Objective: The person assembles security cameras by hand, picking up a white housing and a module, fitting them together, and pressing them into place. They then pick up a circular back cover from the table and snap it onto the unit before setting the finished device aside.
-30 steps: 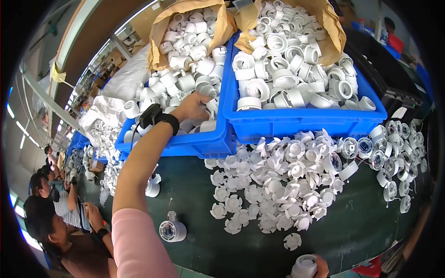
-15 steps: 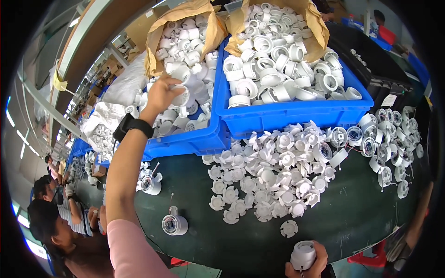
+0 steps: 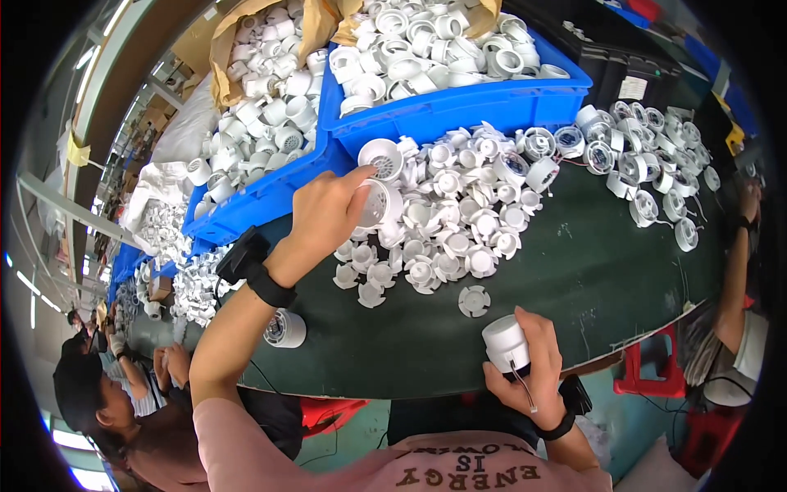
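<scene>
Closed on two white plastic cups (image 3: 379, 205) with grille bottoms, my left hand (image 3: 321, 215) is over the near left edge of the pile of white finned discs (image 3: 447, 221). The cups sit one beyond the other at my fingertips. At the table's near edge, my right hand (image 3: 533, 377) grips a white cylindrical housing (image 3: 504, 340) with a thin wire hanging from it. A single flat notched disc (image 3: 474, 301) lies just beyond that housing. Another white housing (image 3: 285, 328) with a visible inside stands by my left forearm, partly covered by it.
A blue bin (image 3: 270, 190) of white cups stands far left; a second blue bin (image 3: 459, 107) holds white rings. Round units with wires (image 3: 643, 164) lie at the right on the green table (image 3: 393, 353). People (image 3: 123, 410) work at left; another person's arm (image 3: 734, 271) shows at right.
My left hand has come out of the left bin with two cups, moving right and nearer. My right hand has risen with the housing. The whole view has shifted.
</scene>
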### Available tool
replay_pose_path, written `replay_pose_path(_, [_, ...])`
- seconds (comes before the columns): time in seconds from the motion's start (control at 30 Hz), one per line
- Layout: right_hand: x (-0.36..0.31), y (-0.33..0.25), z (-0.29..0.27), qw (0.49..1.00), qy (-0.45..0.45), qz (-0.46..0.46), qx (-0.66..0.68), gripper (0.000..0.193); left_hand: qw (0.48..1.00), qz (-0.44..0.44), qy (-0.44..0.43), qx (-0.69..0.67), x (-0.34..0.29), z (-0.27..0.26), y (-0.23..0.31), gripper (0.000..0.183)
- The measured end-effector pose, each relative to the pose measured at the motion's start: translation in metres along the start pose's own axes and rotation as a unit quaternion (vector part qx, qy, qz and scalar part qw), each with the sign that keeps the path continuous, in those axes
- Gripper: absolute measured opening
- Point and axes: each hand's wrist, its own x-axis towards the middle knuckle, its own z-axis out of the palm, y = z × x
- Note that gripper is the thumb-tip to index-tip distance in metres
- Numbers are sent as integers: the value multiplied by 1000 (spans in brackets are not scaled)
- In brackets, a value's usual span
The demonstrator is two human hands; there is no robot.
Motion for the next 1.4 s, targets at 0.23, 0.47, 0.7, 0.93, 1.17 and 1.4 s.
replay_pose_path(0.23, [-22,-18,4,945,-73,157,276,68,977,7,130,-171,-33,-6,61,21])
replay_pose_path(0.47, [-10,-53,17,911,-126,85,383,76,928,-49,114,-350,-103,-5,117,45])
replay_pose_path(0.7, [-12,-42,8,916,-126,85,370,68,622,-150,-97,-763,-143,-13,124,81])
replay_pose_path(0.93, [-11,-40,13,954,-155,23,257,69,707,-208,-56,-674,-168,11,138,50])
replay_pose_path(1.17, [-21,-41,18,940,-200,48,273,77,828,-65,102,-547,-180,32,139,56])
replay_pose_path(1.4, [-25,-41,23,951,-197,-16,239,78,854,-40,128,-503,-184,34,138,62])
